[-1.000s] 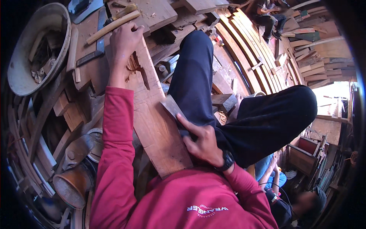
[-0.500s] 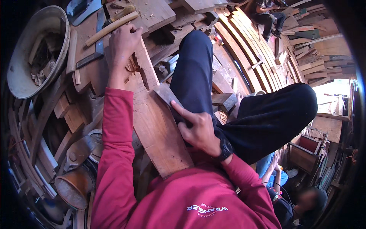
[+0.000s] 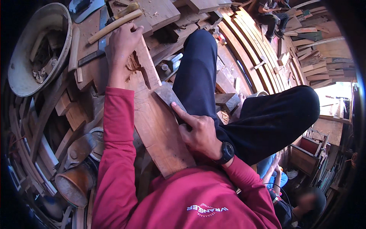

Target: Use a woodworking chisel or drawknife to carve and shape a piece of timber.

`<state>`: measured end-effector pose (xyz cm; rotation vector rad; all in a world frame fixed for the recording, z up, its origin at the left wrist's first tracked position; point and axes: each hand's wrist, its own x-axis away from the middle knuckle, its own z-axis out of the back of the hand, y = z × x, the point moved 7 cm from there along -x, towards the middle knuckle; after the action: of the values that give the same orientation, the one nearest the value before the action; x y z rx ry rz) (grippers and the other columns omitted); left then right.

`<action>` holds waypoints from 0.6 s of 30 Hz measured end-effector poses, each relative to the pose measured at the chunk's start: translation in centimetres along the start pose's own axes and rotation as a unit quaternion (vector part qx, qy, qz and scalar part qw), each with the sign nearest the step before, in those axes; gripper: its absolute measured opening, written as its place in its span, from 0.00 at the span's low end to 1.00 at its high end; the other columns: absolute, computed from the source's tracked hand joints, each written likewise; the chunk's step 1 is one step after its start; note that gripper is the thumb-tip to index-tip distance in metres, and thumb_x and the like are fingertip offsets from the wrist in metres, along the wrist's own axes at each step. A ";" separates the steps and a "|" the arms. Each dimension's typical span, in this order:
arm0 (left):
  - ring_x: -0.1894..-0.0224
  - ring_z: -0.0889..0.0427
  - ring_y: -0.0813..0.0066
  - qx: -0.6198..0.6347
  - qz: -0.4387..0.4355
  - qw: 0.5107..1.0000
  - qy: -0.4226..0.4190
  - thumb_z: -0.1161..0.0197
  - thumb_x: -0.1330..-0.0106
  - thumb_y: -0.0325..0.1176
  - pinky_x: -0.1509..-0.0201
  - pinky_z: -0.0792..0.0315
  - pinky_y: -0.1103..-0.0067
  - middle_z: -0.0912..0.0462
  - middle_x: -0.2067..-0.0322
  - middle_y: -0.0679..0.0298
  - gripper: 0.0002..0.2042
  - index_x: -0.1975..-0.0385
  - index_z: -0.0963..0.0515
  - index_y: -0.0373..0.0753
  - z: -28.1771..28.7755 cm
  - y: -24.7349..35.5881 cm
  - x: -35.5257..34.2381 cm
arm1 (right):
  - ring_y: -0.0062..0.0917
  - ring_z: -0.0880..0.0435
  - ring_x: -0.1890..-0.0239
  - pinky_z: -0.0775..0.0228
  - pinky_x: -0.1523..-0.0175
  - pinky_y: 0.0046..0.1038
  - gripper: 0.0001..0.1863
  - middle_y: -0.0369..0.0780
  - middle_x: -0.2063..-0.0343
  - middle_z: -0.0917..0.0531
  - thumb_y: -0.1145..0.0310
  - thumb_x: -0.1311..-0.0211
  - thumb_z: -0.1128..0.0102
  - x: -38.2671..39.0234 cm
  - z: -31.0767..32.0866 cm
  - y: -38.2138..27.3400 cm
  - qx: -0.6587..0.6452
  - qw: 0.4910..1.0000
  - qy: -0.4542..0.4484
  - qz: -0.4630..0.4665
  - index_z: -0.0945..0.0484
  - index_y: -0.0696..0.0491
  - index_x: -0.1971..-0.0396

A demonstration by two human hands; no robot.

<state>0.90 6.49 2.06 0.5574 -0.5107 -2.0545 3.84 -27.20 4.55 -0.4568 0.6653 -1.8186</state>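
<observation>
A long, pale brown board (image 3: 156, 139) with a splintered hollow (image 3: 135, 66) near its far end runs down to my belly. My left hand (image 3: 124, 44) is closed on that far end. My right hand (image 3: 196, 131) grips a flat, greyish metal blade (image 3: 164, 95) along the board's right edge, index finger stretched along it. The blade's handle, if any, is hidden by the hand. Beyond my left hand lie a wooden rod (image 3: 114, 26) and a metal square (image 3: 91, 57).
A white basin (image 3: 19, 65) of scraps stands at upper left, a rusty bucket (image 3: 72, 187) below. My dark-trousered knees flank the board's right. A hammer (image 3: 259, 65) lies among planks (image 3: 244, 34) at upper right. Two people sit nearby (image 3: 276, 17), (image 3: 282, 206).
Compared with a second ago, my right hand and the blade have moved up the board, away from my body, mostly in the first half second. My left hand stays in place.
</observation>
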 end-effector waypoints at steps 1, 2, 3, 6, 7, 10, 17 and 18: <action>0.61 0.16 0.47 -0.009 0.010 1.000 -0.001 0.38 0.35 0.54 0.56 0.25 0.63 0.14 0.68 0.53 0.20 0.67 0.18 0.40 0.0 -0.2 0.1 | 0.39 0.18 0.80 0.27 0.72 0.40 0.36 0.44 0.82 0.19 0.72 0.50 0.38 0.4 0.0 0.2 -0.006 1.000 -0.011 -0.007 0.25 0.42 0.35; 0.61 0.16 0.47 -0.010 0.012 1.000 -0.001 0.38 0.35 0.54 0.56 0.25 0.63 0.14 0.68 0.53 0.20 0.67 0.18 0.40 0.1 -0.5 0.0 | 0.39 0.18 0.80 0.27 0.72 0.40 0.36 0.43 0.81 0.19 0.72 0.50 0.38 0.8 0.0 0.4 -0.011 1.000 -0.023 -0.014 0.25 0.41 0.35; 0.61 0.16 0.47 -0.004 -0.007 1.000 0.012 0.38 0.35 0.54 0.56 0.25 0.63 0.14 0.68 0.53 0.20 0.67 0.18 0.40 0.4 -0.2 0.1 | 0.39 0.18 0.80 0.27 0.72 0.40 0.36 0.43 0.81 0.19 0.72 0.50 0.38 1.4 0.1 0.3 -0.011 0.999 -0.027 -0.015 0.25 0.41 0.35; 0.61 0.16 0.46 -0.001 -0.021 1.000 0.023 0.38 0.35 0.54 0.57 0.25 0.63 0.15 0.68 0.52 0.20 0.67 0.19 0.40 1.0 0.2 0.4 | 0.39 0.19 0.81 0.28 0.72 0.40 0.36 0.45 0.82 0.20 0.72 0.50 0.38 2.3 0.2 0.3 -0.048 0.998 -0.026 -0.023 0.25 0.41 0.35; 0.61 0.16 0.46 0.003 -0.023 0.999 0.023 0.39 0.35 0.54 0.56 0.25 0.63 0.15 0.68 0.52 0.20 0.67 0.18 0.39 1.1 0.5 0.5 | 0.39 0.20 0.83 0.28 0.73 0.37 0.35 0.49 0.83 0.21 0.74 0.50 0.40 1.8 0.2 0.4 -0.063 0.997 -0.014 -0.031 0.23 0.44 0.37; 0.61 0.16 0.46 0.015 -0.013 1.000 0.007 0.39 0.35 0.54 0.56 0.24 0.63 0.15 0.68 0.51 0.20 0.68 0.18 0.40 0.5 0.4 0.2 | 0.39 0.21 0.86 0.30 0.74 0.33 0.34 0.53 0.84 0.24 0.77 0.51 0.42 -0.9 -0.6 0.5 -0.077 0.996 0.024 -0.025 0.22 0.47 0.38; 0.64 0.16 0.49 0.015 -0.020 0.999 0.039 0.38 0.37 0.54 0.58 0.25 0.63 0.16 0.73 0.55 0.19 0.71 0.18 0.41 0.2 -0.3 0.4 | 0.43 0.20 0.82 0.28 0.72 0.39 0.36 0.50 0.84 0.21 0.73 0.51 0.40 0.3 -0.3 0.4 -0.078 0.995 -0.012 -0.059 0.24 0.41 0.35; 0.64 0.16 0.49 0.018 -0.022 0.999 0.042 0.38 0.37 0.54 0.59 0.25 0.63 0.16 0.74 0.56 0.20 0.71 0.19 0.41 0.4 -0.2 0.3 | 0.43 0.20 0.82 0.28 0.72 0.38 0.36 0.50 0.84 0.21 0.73 0.50 0.40 0.7 0.0 0.4 -0.087 0.994 -0.019 -0.056 0.24 0.41 0.35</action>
<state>0.43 6.39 2.20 0.6790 -0.4913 -2.0567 3.88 -27.91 4.26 -0.6561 0.7892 -1.8599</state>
